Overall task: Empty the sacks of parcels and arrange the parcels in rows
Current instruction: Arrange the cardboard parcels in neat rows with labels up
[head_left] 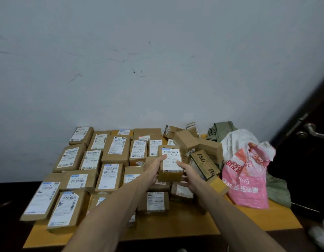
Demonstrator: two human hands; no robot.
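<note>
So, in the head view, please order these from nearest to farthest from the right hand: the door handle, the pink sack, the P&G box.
1. The P&G box, just right of the right hand holding the parcel.
2. The pink sack, further right on the table.
3. The door handle, far right, past the table's edge.

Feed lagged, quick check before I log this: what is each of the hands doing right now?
Left hand: holding the labelled parcel at its left edge, thumb on the label.
Right hand: holding the same parcel at its right edge.
</note>
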